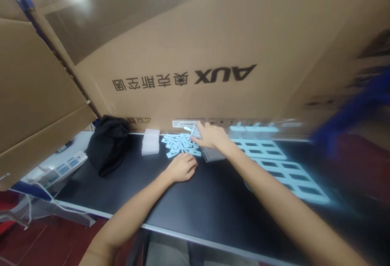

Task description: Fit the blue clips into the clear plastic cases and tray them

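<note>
My right hand (211, 135) is closed in a pinch on a flat, clear plastic piece (196, 131). A light-blue strip (187, 129) sticks out beside that piece; whether the two are joined I cannot tell. Just below lies a loose pile of small light-blue plastic pieces (176, 143). My left hand (183, 167) rests on the black tabletop at the near edge of the pile, fingers curled in; their undersides are hidden. Under my right wrist lies a stack of clear flat pieces (212, 154), partly covered.
Left of the pile stands a whitish translucent stack (150, 142). A black cloth bag (109, 144) lies farther left. Light-blue frames with rectangular openings (292, 176) cover the right side. A large cardboard box (183, 46) walls off the back of the black table (195, 213).
</note>
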### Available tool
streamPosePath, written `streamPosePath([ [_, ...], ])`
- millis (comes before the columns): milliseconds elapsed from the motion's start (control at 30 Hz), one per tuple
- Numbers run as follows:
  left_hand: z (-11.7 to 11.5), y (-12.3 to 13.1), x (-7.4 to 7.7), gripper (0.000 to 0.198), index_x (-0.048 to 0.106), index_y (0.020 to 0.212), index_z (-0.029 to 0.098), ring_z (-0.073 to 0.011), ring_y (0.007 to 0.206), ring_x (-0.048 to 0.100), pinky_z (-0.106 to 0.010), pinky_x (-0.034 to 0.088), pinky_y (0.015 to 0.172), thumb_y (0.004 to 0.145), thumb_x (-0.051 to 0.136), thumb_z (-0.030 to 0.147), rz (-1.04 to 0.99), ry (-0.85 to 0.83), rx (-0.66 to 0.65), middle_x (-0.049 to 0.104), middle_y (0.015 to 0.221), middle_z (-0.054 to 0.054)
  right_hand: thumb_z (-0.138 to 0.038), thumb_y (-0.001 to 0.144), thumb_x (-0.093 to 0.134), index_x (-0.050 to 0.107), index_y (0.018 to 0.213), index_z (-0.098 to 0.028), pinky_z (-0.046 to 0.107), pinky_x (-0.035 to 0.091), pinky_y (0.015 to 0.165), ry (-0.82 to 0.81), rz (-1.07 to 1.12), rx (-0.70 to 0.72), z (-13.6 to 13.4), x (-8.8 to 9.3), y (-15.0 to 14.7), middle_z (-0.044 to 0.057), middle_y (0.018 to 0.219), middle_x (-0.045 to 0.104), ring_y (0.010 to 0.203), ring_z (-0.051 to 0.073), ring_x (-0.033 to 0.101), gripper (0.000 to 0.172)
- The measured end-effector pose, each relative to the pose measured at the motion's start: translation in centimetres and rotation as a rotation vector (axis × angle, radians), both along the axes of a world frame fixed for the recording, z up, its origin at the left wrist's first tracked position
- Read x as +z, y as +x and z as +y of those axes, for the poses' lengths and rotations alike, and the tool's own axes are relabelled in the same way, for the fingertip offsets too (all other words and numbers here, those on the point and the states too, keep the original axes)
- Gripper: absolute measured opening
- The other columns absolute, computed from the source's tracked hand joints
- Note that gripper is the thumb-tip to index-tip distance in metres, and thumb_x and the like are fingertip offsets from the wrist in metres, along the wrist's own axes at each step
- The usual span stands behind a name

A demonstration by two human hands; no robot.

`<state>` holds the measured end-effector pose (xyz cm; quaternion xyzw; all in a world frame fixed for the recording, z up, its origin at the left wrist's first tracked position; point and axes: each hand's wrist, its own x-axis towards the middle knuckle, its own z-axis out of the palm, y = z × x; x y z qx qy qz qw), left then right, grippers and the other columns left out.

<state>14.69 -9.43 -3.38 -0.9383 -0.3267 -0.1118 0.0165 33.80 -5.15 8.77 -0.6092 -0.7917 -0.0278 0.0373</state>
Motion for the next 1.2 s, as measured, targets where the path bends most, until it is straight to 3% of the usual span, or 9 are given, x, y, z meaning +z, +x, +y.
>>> streamPosePath([
  [200, 0.1, 0.1, -0.2, 0.016, 0.068, 0.107, 0.021, -0.0241, 0.107, 0.064, -0.039, 0.048, 0.092, 0.104, 0.052, 0.026, -0.008, -0.011, -0.001, 0.072, 0.112, -0.007, -0.066, 0.095, 0.053, 0.060, 0.140, -0.018, 0.038, 0.049, 0.080, 0.081, -0.078, 0.027, 0.5, 2.2, -2.3, 0.020, 0.112, 0.077, 0.105, 0.037, 0.074, 0.066],
  [433, 0.2, 0.1, -0.3, 0.016, 0.067, 0.108, 0.020, -0.0239, 0.107, 0.063, -0.038, 0.049, 0.091, 0.103, 0.054, 0.027, -0.001, -0.018, -0.002, 0.071, 0.113, -0.007, -0.069, 0.094, 0.058, 0.065, 0.137, -0.021, 0.038, 0.051, 0.084, 0.082, -0.073, 0.021, 1.6, 1.9, -4.2, 0.019, 0.114, 0.077, 0.111, 0.037, 0.074, 0.065],
  [533, 0.1, 0.0, -0.4, 0.017, 0.068, 0.109, 0.020, -0.0240, 0.107, 0.064, -0.038, 0.049, 0.092, 0.104, 0.054, 0.028, 0.005, -0.009, -0.009, 0.071, 0.113, -0.007, -0.074, 0.094, 0.058, 0.055, 0.149, -0.022, 0.042, 0.053, 0.087, 0.051, -0.073, 0.035, 2.0, 1.5, -5.0, 0.019, 0.118, 0.077, 0.113, 0.039, 0.073, 0.076],
  [633, 0.1, 0.0, -0.5, 0.018, 0.068, 0.110, 0.020, -0.0244, 0.107, 0.064, -0.039, 0.050, 0.091, 0.104, 0.053, 0.028, 0.004, 0.001, -0.005, 0.071, 0.113, -0.007, -0.073, 0.098, 0.052, 0.039, 0.159, -0.014, 0.046, 0.054, 0.090, 0.021, -0.043, 0.044, 2.0, 1.1, -5.1, 0.024, 0.125, 0.073, 0.116, 0.042, 0.071, 0.086],
  [800, 0.1, 0.0, -0.5, 0.019, 0.068, 0.112, 0.019, -0.0258, 0.116, 0.064, -0.041, 0.051, 0.096, 0.103, 0.054, 0.028, -0.030, 0.007, -0.011, 0.071, 0.125, -0.009, -0.052, 0.105, 0.040, 0.048, 0.145, -0.012, 0.048, 0.055, 0.094, 0.058, 0.076, 0.141, 2.2, -0.1, -1.2, 0.025, 0.141, 0.060, 0.118, 0.040, 0.069, 0.057],
  [900, 0.2, -0.1, -0.6, 0.022, 0.067, 0.118, 0.019, -0.0269, 0.134, 0.059, -0.044, 0.048, 0.110, 0.104, 0.052, 0.029, -0.067, 0.010, -0.026, 0.064, 0.146, -0.010, -0.055, 0.103, 0.045, 0.051, 0.143, -0.014, 0.052, 0.053, 0.102, 0.109, 0.186, 0.267, 2.3, -1.6, 3.3, 0.022, 0.139, 0.061, 0.124, 0.039, 0.064, 0.058],
  [1033, 0.3, 0.1, -0.9, 0.029, 0.064, 0.126, 0.019, -0.0284, 0.151, 0.047, -0.053, 0.032, 0.128, 0.106, 0.050, 0.034, -0.056, -0.030, 0.019, 0.055, 0.159, -0.012, -0.063, 0.100, 0.048, 0.056, 0.139, -0.018, 0.054, 0.050, 0.109, 0.153, 0.319, 0.374, 1.1, -4.1, 8.6, 0.020, 0.132, 0.062, 0.126, 0.037, 0.061, 0.060],
  [1200, 0.1, 0.4, -0.9, 0.036, 0.062, 0.133, 0.017, -0.0313, 0.153, 0.045, -0.057, 0.027, 0.131, 0.105, 0.051, 0.039, -0.031, -0.049, 0.089, 0.052, 0.161, -0.015, -0.066, 0.099, 0.050, 0.055, 0.145, -0.025, 0.059, 0.048, 0.108, 0.089, 0.334, 0.409, -1.4, -6.7, 11.1, 0.016, 0.137, 0.062, 0.128, 0.037, 0.059, 0.061],
])
